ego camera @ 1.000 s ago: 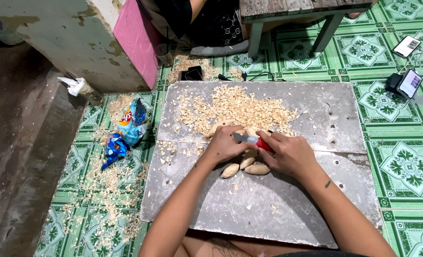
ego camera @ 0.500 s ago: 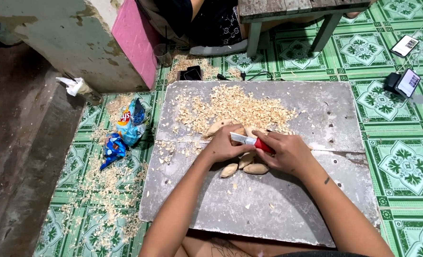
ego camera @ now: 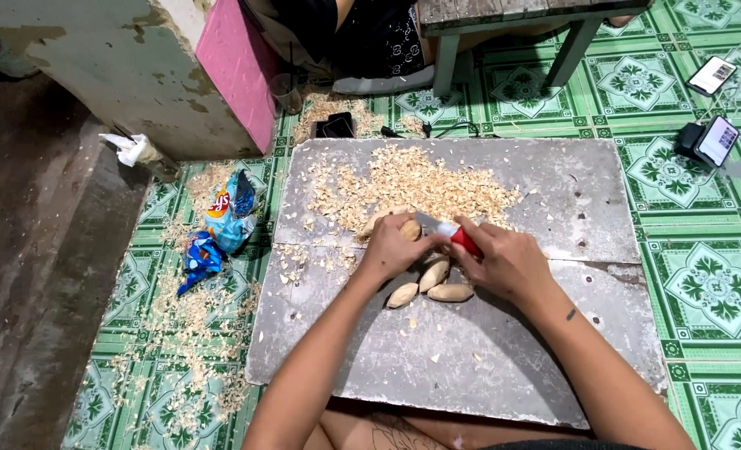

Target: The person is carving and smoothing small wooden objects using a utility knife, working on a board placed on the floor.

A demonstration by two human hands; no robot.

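My left hand (ego camera: 395, 247) grips a small pale wooden piece (ego camera: 409, 229) over a grey board (ego camera: 553, 333) laid on the floor. A red-handled knife (ego camera: 462, 238) is in my right hand (ego camera: 503, 262), its blade pointing at the piece. Three carved oval wooden pieces (ego camera: 433, 283) lie on the board just under my hands. A heap of wood shavings (ego camera: 404, 187) covers the far part of the board.
More shavings (ego camera: 187, 333) are scattered on the green patterned tiles at left, beside blue snack bags (ego camera: 224, 217). A pink-sided concrete block (ego camera: 237, 67) stands far left. Another person sits beyond the board by a wooden bench (ego camera: 503, 17). Two phones (ego camera: 716, 137) lie far right.
My hands shifted slightly on the wooden piece as the knife worked; the board and shavings stay where they were.
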